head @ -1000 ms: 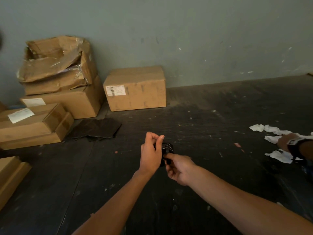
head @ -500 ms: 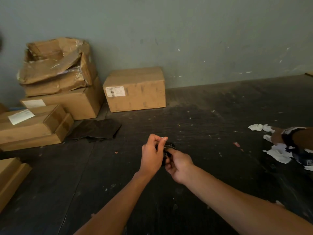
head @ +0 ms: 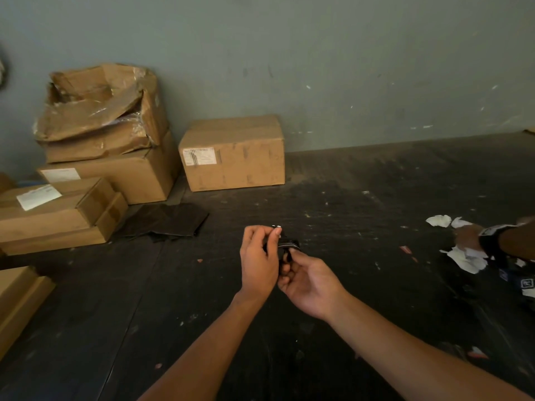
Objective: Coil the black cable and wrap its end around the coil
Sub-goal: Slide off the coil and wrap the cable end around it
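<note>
A small black cable coil (head: 288, 243) sits between my two hands above the dark floor, mostly hidden by my fingers. My left hand (head: 259, 261) pinches the coil from the left, thumb and fingertips closed at its top. My right hand (head: 309, 280) holds it from below and the right, fingers curled under it. A few loops of cable with a faint sheen show between the hands. The cable's end is not visible.
Several cardboard boxes (head: 231, 153) stand against the grey wall at left and centre. A dark flat sheet (head: 165, 221) lies on the floor. At the right edge another person's hand (head: 469, 237) with a wristwatch rests among white paper scraps (head: 466, 260).
My hands have drawn closer together around the coil and my left fingers have shifted over its top. The other person's hand at the right has moved slightly upward.
</note>
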Demonstrator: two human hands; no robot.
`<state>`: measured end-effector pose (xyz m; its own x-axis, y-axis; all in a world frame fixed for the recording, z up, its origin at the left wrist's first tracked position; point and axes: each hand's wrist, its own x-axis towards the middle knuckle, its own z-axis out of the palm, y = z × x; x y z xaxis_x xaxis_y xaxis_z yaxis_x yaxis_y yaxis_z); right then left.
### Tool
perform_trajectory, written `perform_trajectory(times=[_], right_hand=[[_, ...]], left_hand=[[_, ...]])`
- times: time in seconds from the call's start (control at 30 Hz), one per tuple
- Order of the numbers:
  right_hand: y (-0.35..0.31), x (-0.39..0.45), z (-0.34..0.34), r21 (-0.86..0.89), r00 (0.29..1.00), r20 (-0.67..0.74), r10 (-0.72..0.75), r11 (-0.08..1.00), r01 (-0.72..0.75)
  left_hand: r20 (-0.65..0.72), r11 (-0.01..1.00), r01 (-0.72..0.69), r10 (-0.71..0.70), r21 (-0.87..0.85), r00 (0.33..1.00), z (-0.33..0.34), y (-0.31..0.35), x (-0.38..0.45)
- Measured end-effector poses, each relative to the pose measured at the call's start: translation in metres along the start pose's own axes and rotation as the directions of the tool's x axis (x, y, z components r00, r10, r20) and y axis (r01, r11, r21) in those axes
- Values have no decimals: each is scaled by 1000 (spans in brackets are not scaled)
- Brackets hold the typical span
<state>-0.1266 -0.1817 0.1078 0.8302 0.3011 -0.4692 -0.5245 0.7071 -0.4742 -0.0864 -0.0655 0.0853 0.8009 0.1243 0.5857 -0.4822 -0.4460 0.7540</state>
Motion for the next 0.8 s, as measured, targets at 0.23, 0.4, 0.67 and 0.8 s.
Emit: perform_trajectory(times=[0.23,0.4,0.67,0.8], right_hand=[[-2,-2,-1,-83,999,-20,-40,996,38],[-3,-2,1,-85,990,-129,-55,995,44],[-10,2,8,-191,967,-226,-115,979,72],[-15,2,8,-251,968,-223,-116,966,58]], left_hand=[[48,1000,16,-16,1,999,4,-1,-3],[111,1000,8,-9,5,994,6,-3,-6],[173,979,148,-124,-137,977,6,-1,-11],[238,943,309,-275,-120,932,8,-2,-8]])
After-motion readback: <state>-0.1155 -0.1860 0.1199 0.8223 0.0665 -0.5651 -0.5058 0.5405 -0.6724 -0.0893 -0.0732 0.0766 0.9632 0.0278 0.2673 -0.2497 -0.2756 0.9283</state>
